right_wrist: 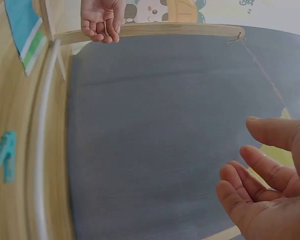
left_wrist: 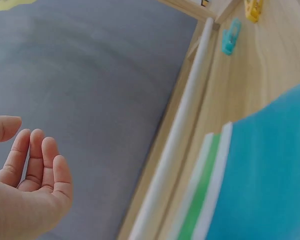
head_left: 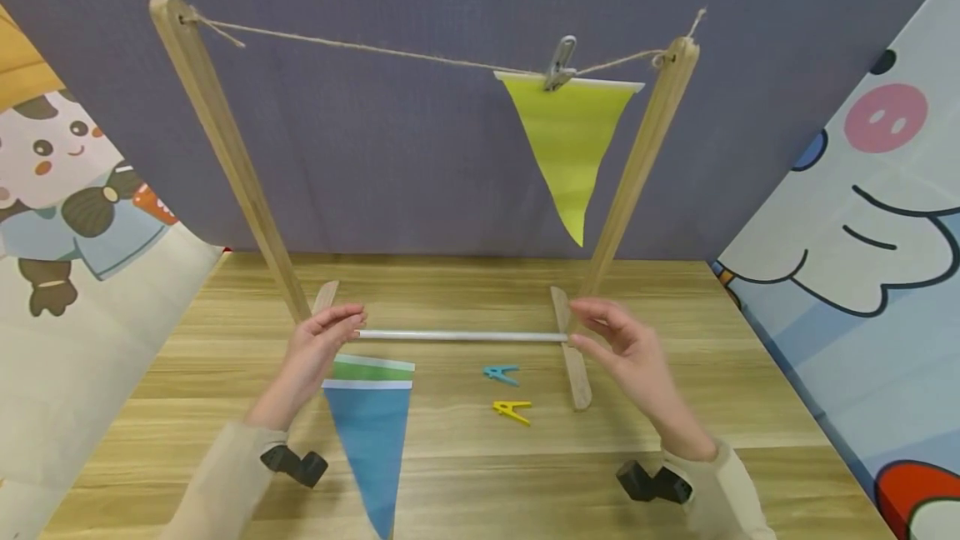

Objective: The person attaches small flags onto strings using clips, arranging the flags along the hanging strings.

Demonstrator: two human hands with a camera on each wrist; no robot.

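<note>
My left hand (head_left: 318,352), fingers loosely bent, hovers near the foot of the left wooden post (head_left: 240,165) and holds nothing. Near the right post (head_left: 641,165), my right hand (head_left: 626,352) has its thumb and fingers apart with nothing between them. A white rod (head_left: 461,336) runs low between the two posts. Above it, a twine line (head_left: 375,48) carries a yellow triangular flag (head_left: 573,140), held by a metal clip (head_left: 560,63). Blue and green pennants (head_left: 371,432) lie overlapped on the table below the left hand.
A blue clothespin (head_left: 501,373) and a yellow clothespin (head_left: 512,412) lie mid-table, left of the right post's foot (head_left: 577,377). A grey panel (head_left: 420,165) stands behind the frame. Cartoon-printed sheets flank the wooden table (head_left: 480,490).
</note>
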